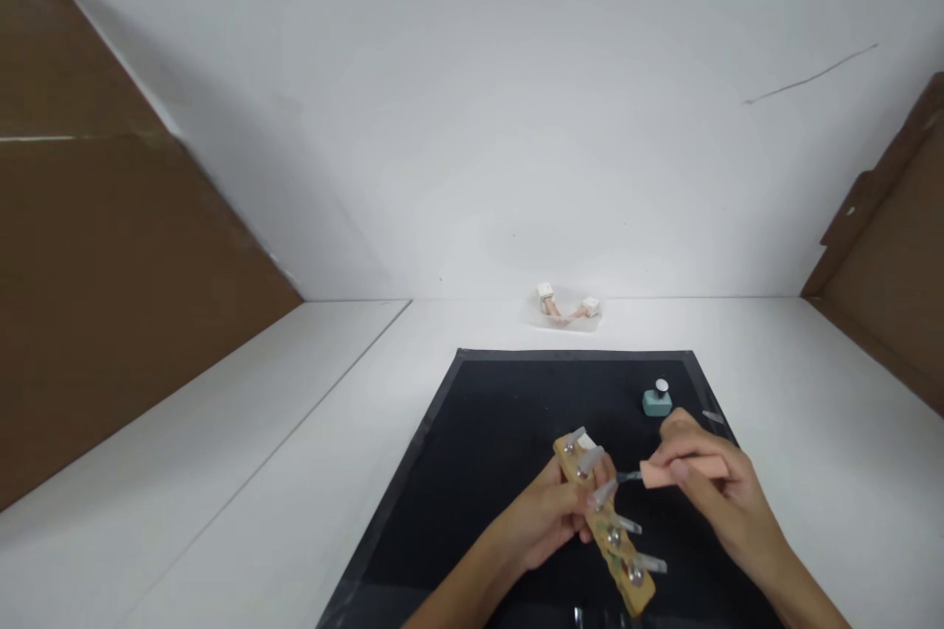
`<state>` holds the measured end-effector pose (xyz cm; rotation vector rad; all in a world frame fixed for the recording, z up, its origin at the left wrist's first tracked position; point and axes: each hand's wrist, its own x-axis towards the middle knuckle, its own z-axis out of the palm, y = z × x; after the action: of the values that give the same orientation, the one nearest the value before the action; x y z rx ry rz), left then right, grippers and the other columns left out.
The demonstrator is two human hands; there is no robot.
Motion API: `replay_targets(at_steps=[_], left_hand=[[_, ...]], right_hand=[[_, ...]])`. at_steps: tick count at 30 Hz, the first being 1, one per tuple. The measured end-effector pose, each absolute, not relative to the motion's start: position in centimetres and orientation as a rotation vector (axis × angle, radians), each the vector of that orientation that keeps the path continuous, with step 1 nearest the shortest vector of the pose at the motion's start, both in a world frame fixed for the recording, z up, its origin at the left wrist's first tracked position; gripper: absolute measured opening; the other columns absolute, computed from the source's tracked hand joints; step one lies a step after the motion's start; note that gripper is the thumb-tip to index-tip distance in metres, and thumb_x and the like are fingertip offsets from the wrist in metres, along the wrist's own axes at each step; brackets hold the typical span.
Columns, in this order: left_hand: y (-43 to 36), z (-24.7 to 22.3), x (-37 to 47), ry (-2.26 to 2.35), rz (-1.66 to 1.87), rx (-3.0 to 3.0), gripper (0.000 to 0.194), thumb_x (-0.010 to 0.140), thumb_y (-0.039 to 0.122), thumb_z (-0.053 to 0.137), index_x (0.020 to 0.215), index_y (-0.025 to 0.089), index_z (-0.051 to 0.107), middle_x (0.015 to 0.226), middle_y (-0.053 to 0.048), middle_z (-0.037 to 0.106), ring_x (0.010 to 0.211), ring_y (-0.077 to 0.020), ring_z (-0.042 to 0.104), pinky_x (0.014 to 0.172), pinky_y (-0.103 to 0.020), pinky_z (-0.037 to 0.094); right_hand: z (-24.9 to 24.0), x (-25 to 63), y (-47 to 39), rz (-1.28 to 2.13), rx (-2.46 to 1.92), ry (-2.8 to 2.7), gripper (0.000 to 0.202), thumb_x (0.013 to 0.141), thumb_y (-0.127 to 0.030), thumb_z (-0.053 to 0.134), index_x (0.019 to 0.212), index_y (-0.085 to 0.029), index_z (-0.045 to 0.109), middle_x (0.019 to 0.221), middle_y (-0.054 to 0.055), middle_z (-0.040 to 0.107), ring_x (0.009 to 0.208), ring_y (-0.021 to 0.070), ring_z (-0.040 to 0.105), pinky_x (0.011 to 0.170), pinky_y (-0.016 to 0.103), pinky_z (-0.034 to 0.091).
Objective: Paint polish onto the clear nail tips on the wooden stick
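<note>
My left hand (550, 511) grips a yellowish strip (641, 595) near its middle, tilted over the black mat. Several round silvery pieces and several clear, pale tabs stick out along the strip. My right hand (719, 486) is closed around a tool with a peach-coloured handle (685, 472). The tool's thin metal tip points left and meets or nearly meets a clear tab close to my left fingers; whether they touch is hard to tell.
A small teal block with a white round top (657, 401) stands on the black mat (516, 393), beyond my right hand. Behind the mat, a clear tray (564, 319) holds two white pieces with pinkish parts. Brown cardboard panels (110, 265) flank both sides.
</note>
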<state>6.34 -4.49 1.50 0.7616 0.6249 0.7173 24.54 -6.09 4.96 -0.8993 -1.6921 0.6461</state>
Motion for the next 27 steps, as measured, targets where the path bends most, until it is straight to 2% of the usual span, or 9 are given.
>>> replay_targets(at_steps=[13,18,22,27], left_hand=[[-4.39,1.67,6.57,0.647,0.725,0.746,0.023,0.047,0.024,0.072,0.058,0.012,0.054,0.052,0.002,0.050,0.041,-0.0033,0.042,0.033,-0.012,0.024],[-4.32,1.74,6.79,0.653,0.703,0.734,0.024,0.047,0.023,0.072,0.063,0.013,0.056,0.051,0.003,0.049,0.042,-0.0037,0.042,0.034,-0.012,0.026],[-4.38,1.63,6.84,0.662,0.712,0.731,0.025,0.047,0.023,0.072,0.063,0.012,0.056,0.052,0.003,0.050,0.042,-0.0035,0.043,0.035,-0.012,0.025],[-4.35,1.48,6.79,0.661,0.688,0.737,0.024,0.047,0.025,0.073,0.060,0.013,0.057,0.050,0.003,0.050,0.040,-0.0035,0.042,0.034,-0.012,0.028]], right_hand=[[4.93,24.67,-5.98,0.615,-0.934,-1.744,0.017,0.085,-0.023,0.055,0.071,-0.022,0.064,0.060,0.000,0.063,0.061,0.0167,0.052,0.057,0.028,0.042],[5.16,24.52,-5.95,0.686,-0.804,-1.757,0.019,0.087,-0.029,0.053,0.074,-0.022,0.065,0.056,0.001,0.060,0.058,0.0163,0.051,0.054,0.027,0.042],[5.05,24.53,-5.95,0.642,-0.939,-1.747,0.021,0.086,-0.027,0.054,0.068,-0.021,0.065,0.058,0.002,0.063,0.059,0.0170,0.052,0.056,0.029,0.043],[5.04,24.40,-6.14,0.722,-0.849,-1.710,0.027,0.087,-0.037,0.052,0.071,-0.021,0.066,0.055,0.002,0.059,0.059,0.0178,0.052,0.054,0.029,0.043]])
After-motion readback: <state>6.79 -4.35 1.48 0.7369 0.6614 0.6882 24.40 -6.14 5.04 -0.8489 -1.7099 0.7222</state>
